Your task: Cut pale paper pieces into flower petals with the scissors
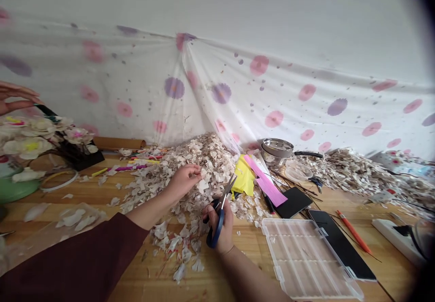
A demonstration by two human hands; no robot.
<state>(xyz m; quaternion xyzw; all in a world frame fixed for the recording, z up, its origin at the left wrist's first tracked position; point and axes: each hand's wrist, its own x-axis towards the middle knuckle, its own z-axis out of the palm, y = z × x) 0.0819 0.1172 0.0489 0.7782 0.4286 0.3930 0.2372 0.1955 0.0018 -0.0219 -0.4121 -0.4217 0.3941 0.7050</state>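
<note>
My left hand reaches into a big heap of pale dried husk pieces on the wooden table, its fingertips pinched on one piece. My right hand grips blue-handled scissors, blades slightly apart and pointing up toward the piece in my left fingers. A dark red sleeve covers my left arm. Loose husk scraps lie scattered in front of both hands.
A clear plastic compartment box lies at right beside a black phone and an orange tool. Yellow and pink paper, a metal bowl, handmade flowers and another person's hand at far left.
</note>
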